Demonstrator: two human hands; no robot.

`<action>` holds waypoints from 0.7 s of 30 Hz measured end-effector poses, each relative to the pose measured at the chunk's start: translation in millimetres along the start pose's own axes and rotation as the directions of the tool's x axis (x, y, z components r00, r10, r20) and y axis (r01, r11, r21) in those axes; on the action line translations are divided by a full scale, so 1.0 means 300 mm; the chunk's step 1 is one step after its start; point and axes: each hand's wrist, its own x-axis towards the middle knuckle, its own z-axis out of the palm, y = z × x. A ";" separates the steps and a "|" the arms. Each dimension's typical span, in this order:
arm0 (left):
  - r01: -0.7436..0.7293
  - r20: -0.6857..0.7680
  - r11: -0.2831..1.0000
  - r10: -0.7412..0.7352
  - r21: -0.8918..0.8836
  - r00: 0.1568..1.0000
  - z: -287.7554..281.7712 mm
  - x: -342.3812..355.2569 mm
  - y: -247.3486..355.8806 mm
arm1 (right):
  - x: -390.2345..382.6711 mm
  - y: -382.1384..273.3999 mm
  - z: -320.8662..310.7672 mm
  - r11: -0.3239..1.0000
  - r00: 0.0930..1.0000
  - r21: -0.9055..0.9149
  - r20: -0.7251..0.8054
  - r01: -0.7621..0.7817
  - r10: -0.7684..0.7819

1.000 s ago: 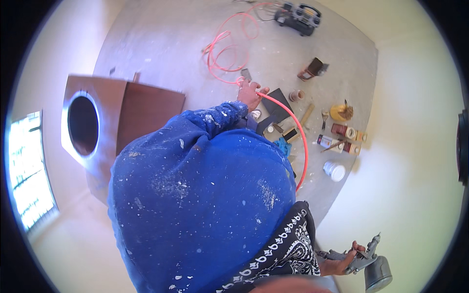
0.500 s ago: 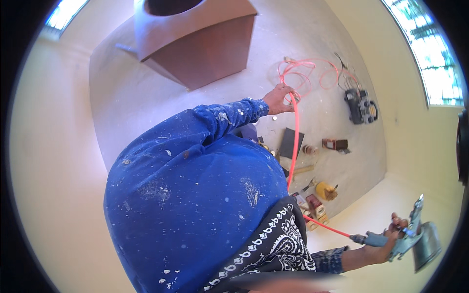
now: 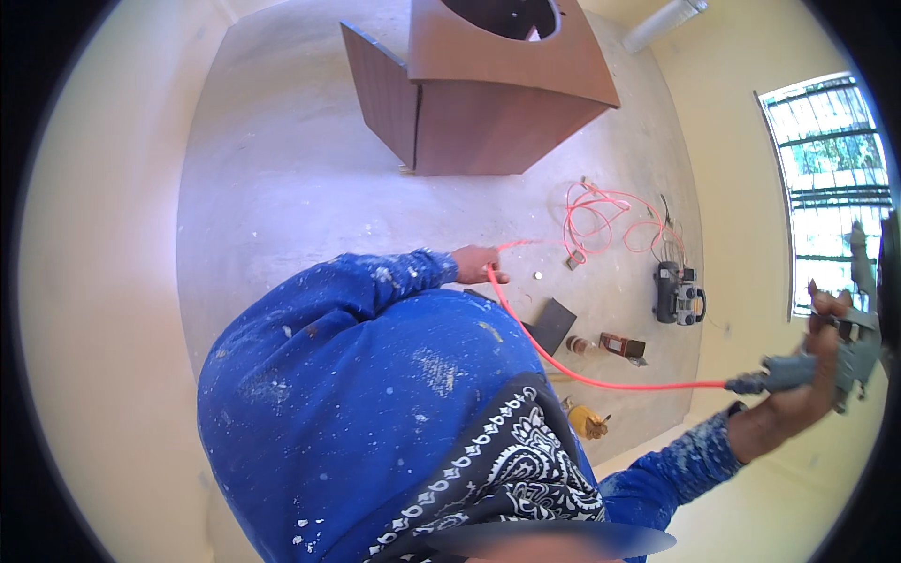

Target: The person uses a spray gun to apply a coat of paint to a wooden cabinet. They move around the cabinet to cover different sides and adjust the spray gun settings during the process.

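Observation:
My right hand (image 3: 798, 385), far right, is closed round the handle of a grey spray gun (image 3: 859, 352). Part of the gun is cut off by the dark rim. A pink air hose (image 3: 610, 385) leaves the base of its handle and sags in a curve across my front. At its other end my left hand (image 3: 477, 265) grips the hose, out in front of my blue, paint-spattered sleeve. From there the hose runs on over the floor into loose coils (image 3: 601, 211). A large brown wooden cabinet (image 3: 511, 122) with a round opening stands beyond my left hand.
A black and grey air compressor (image 3: 678, 293) sits by the right wall, below a barred window (image 3: 835, 178). On the floor nearer me lie a dark flat sheet (image 3: 552, 326), a jar (image 3: 580, 345), a can (image 3: 619, 345) and a yellow container (image 3: 587, 420). A pale roll (image 3: 664, 23) is at the far right.
My right hand has raised the spray gun up and to the right, toward the window. My left hand has shifted left and nearer with the hose. The view has turned, bringing more of the cabinet in.

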 end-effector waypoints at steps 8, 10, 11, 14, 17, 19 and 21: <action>0.378 -0.105 0.926 -0.378 -0.023 0.920 0.049 -0.134 -0.253 | 0.035 0.387 0.289 0.995 0.983 -0.017 0.151 -0.100 0.101; 0.417 -0.091 0.908 -0.418 -0.035 0.904 0.064 -0.161 -0.310 | 0.040 0.456 0.330 0.982 0.969 -0.027 0.159 -0.189 0.191; 0.429 -0.084 0.902 -0.431 -0.043 0.898 0.086 -0.185 -0.355 | 0.016 0.471 0.376 0.979 0.966 -0.058 0.159 -0.195 0.202; 0.421 -0.056 0.907 -0.420 -0.006 0.906 0.108 -0.253 -0.424 | 0.015 0.470 0.436 0.972 0.959 -0.156 0.198 -0.174 0.203; 0.422 -0.055 0.906 -0.420 0.034 0.906 0.128 -0.305 -0.478 | 0.001 0.437 0.538 0.960 0.952 -0.272 0.268 -0.070 0.145; 0.410 -0.081 0.912 -0.409 -0.010 0.909 0.152 -0.321 -0.493 | -0.028 0.410 0.600 0.942 0.941 -0.329 0.297 -0.062 0.165; 0.407 -0.064 0.913 -0.408 -0.029 0.911 0.180 -0.331 -0.501 | -0.061 0.384 0.649 0.940 0.928 -0.340 0.344 -0.022 0.146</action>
